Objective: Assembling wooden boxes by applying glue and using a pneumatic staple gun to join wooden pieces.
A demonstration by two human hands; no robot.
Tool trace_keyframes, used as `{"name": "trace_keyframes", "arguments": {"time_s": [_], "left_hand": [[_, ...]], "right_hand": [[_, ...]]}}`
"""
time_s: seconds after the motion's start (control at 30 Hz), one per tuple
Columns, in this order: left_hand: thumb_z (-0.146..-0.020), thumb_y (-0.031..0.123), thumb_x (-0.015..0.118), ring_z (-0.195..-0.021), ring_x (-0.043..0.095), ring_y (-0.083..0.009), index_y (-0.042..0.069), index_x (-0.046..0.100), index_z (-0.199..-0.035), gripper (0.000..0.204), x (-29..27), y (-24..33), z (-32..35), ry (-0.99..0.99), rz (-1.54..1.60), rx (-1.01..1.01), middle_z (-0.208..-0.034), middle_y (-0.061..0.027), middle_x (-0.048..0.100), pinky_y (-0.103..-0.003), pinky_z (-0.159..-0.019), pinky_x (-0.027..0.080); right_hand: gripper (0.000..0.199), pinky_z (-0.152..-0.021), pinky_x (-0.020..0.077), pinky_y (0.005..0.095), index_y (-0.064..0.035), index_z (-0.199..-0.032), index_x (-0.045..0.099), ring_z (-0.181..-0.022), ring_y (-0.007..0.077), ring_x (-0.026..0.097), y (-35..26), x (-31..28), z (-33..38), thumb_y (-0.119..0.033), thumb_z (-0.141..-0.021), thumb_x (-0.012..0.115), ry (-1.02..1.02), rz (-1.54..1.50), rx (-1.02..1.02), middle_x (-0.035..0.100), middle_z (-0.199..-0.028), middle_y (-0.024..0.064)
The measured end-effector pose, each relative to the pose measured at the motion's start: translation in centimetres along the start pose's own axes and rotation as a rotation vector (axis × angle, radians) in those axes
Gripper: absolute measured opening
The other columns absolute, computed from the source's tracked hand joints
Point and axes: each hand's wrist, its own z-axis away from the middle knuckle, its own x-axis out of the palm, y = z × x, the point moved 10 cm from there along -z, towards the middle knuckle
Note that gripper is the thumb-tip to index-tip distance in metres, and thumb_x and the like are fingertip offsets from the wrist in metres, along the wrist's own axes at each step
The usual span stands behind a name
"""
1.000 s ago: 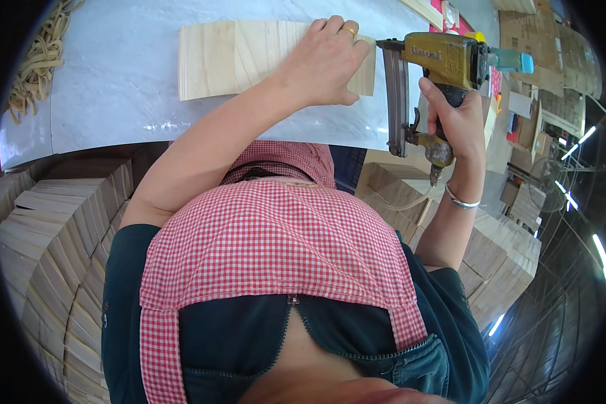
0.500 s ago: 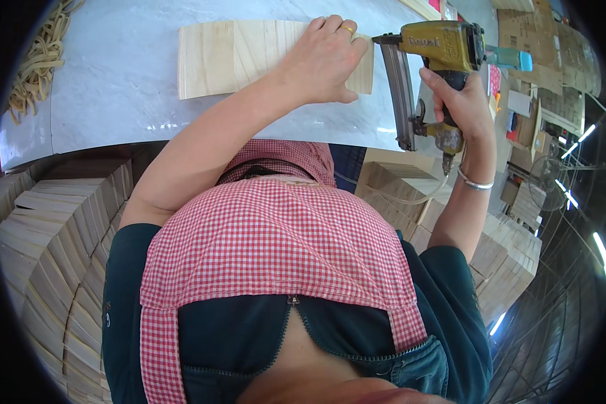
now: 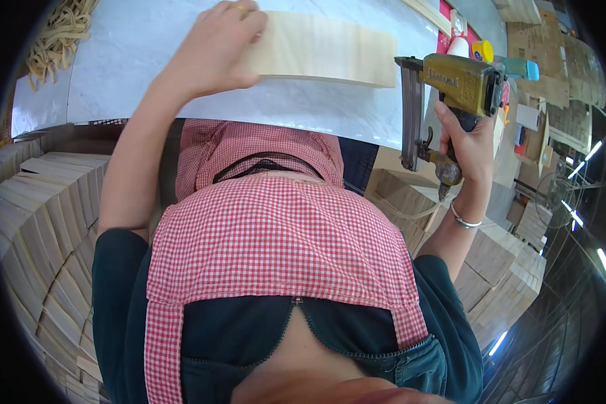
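A pale wooden board (image 3: pixel 330 48) lies across the tabletop in front of me, slightly blurred, with its front edge showing. My left hand (image 3: pixel 227 44) grips the board's left end, thumb on the near side and fingers curled over the far side. In my right hand (image 3: pixel 468 145) is a yellow and black pneumatic nail gun (image 3: pixel 456 81), its handle wrapped by my fingers. The gun stands just beyond the board's right end, its nose apart from the wood.
The pale marbled table (image 3: pixel 135 81) carries a heap of tan bands (image 3: pixel 60 34) at far left. A yellow-lidded container (image 3: pixel 482 50) is at back right. Stacked wooden pieces (image 3: pixel 47 222) fill the lower left; more stacks (image 3: pixel 498 262) stand at right. An air hose (image 3: pixel 411 214) trails below the gun.
My left hand has moved from the board's right end to its left end. The board sits farther right in view. The nail gun has shifted a little right and toward me.
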Motion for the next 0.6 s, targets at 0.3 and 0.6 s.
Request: {"name": "trace_keyframes", "arguments": {"time_s": [0.3,0.6], "left_hand": [[-0.070,0.023,0.086,-0.128,0.050,-0.0326,0.011,0.058,-0.105,0.046,1.6,2.4,-0.4,0.216,-0.202,0.110,-0.137,-0.0092,0.057,-0.043,-0.110,0.041],[-0.086,0.012,0.071,-0.073,0.062,-0.0152,0.001,0.069,-0.097,0.016,10.3,17.5,0.6,-0.508,1.204,0.052,-0.086,-0.0086,0.071,-0.026,-0.069,0.051]], "right_hand": [[0.020,-0.037,0.0366,0.0218,0.0027,-0.089,0.066,-0.040,0.0088,0.048,2.1,1.0,3.4,-0.015,-0.091,0.077,0.027,-0.062,0.037,0.057,-0.055,0.0013],[0.019,-0.041,0.0412,0.0216,0.0023,-0.103,0.065,-0.045,0.0092,0.050,2.9,3.3,9.3,-0.014,-0.096,0.071,0.249,-0.371,0.053,0.058,-0.060,0.0025]]}}
